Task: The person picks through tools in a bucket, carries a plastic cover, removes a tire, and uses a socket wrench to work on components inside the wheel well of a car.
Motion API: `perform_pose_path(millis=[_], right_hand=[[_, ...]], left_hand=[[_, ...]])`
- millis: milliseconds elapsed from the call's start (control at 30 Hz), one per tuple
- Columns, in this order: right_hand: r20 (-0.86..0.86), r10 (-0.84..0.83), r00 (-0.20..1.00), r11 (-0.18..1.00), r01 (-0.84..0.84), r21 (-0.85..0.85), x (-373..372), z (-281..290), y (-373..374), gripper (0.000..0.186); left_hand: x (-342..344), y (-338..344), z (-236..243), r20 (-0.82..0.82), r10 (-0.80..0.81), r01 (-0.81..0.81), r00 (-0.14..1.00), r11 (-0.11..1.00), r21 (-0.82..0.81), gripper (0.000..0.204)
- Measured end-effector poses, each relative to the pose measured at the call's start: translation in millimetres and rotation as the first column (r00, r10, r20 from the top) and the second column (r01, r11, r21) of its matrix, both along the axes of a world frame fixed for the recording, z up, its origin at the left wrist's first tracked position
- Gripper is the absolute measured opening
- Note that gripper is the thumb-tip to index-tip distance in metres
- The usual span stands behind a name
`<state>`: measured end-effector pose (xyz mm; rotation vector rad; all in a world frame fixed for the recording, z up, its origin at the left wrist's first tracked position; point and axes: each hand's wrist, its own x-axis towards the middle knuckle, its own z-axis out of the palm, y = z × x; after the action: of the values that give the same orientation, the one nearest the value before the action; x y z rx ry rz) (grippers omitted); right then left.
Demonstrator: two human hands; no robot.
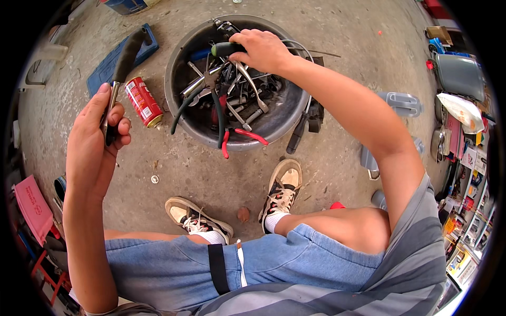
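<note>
My left hand is raised at the left and grips a tool with a metal shaft and a black handle that points up and away. My right hand reaches into a round grey metal basin on the concrete floor and closes around a tool with a dark green handle. The basin holds several hand tools: wrenches, long pliers with dark grips and red-handled pliers hanging over the near rim.
A red spray can lies left of the basin beside a flat blue case. A black tool leans at the basin's right. My two sneakers rest on the floor below. Shelves of goods line the right edge.
</note>
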<state>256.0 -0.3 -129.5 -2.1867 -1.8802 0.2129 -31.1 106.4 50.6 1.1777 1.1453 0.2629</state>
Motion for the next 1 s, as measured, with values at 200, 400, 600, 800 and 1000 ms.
perform_pose_path(millis=[200,400,600,800,1000], right_hand=[[0.020,-0.152,0.988,0.985,0.154,-0.079,28.6,-11.9,-1.9,0.039],[0.079,0.249,0.965,0.924,-0.261,0.281,2.5,-10.7,-5.5,0.033],[-0.235,0.366,0.901,0.917,-0.392,-0.074,-64.6,-3.8,22.7,0.058],[-0.125,0.409,0.904,0.874,-0.427,-0.233,-82.2,-26.1,35.3,0.074],[-0.216,0.451,0.866,0.801,-0.499,-0.330,-84.9,-20.4,17.5,0.065]], left_hand=[[1.3,-0.9,0.8,0.015,-0.021,0.021,1.000,1.000,0.000,0.025],[-3.1,4.0,2.4,0.008,0.011,-0.011,1.000,1.000,0.007,0.025],[-1.1,6.3,4.6,0.015,-0.010,0.010,1.000,1.000,0.027,0.025],[-6.1,9.8,-1.2,-0.001,0.001,-0.001,1.000,1.000,0.023,0.024],[-10.7,12.8,5.0,0.025,0.013,-0.014,1.000,1.000,0.013,0.022]])
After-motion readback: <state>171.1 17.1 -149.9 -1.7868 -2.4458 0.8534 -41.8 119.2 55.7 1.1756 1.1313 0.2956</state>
